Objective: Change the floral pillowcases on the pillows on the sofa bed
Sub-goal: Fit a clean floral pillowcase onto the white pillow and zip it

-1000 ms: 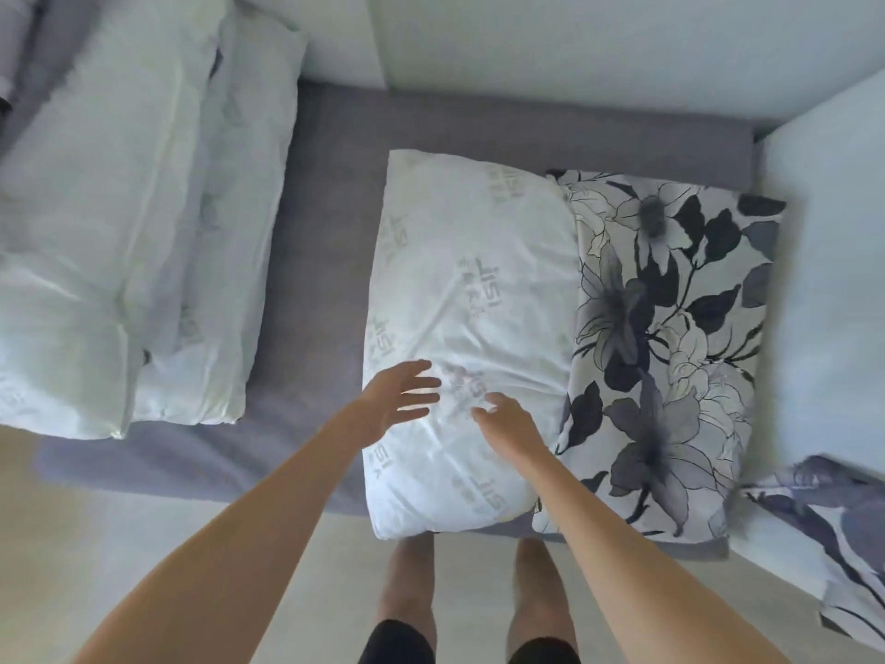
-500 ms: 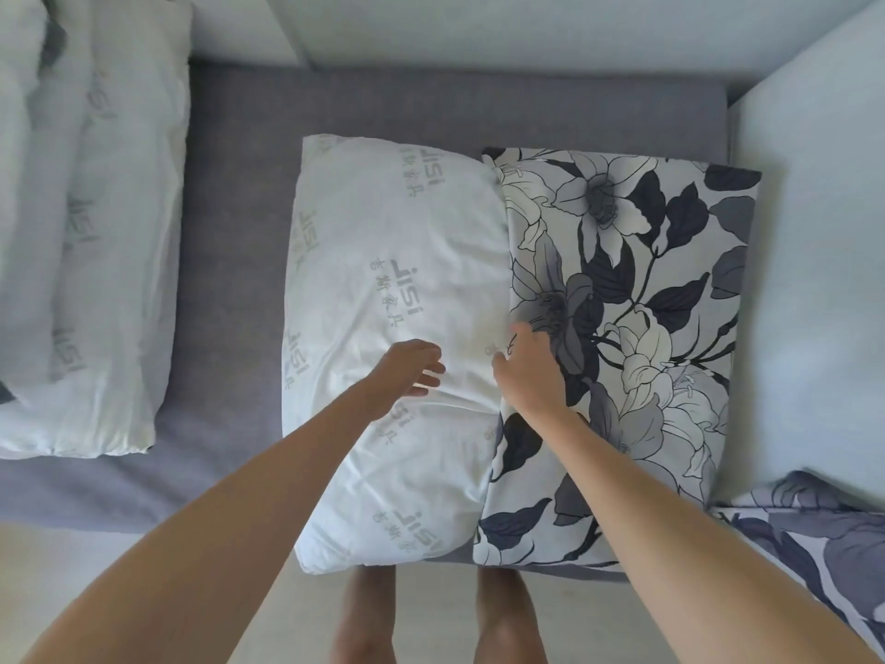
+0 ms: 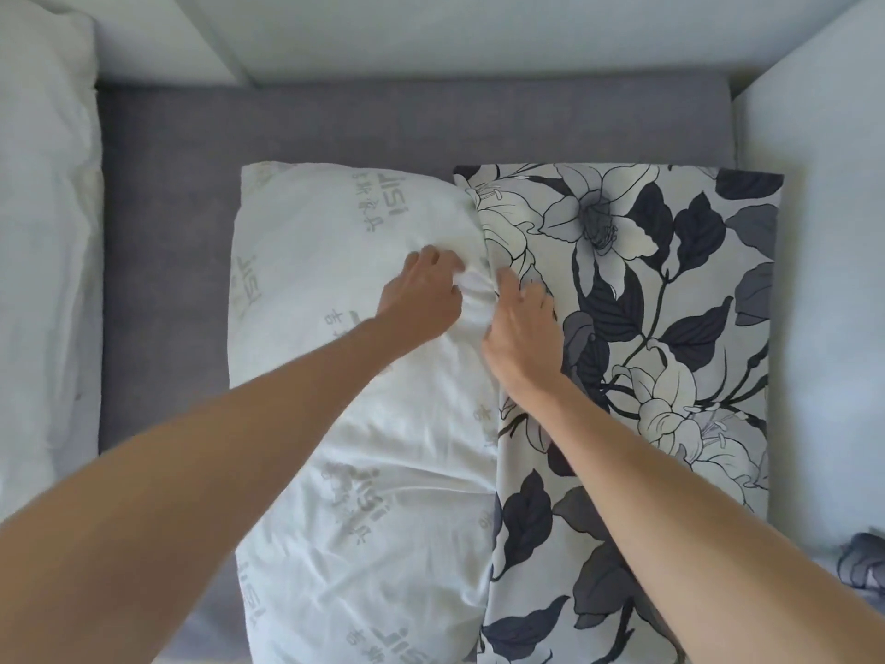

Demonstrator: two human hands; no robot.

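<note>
Pillow (image 3: 335, 376) in curled left hand (image 3: 421, 299)

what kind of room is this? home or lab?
Most likely a home bedroom or living room. A grey sofa bed carries a bare white pillow half inside a floral pillowcase, with more white bedding piled at the left. No lab gear is in view.
</note>
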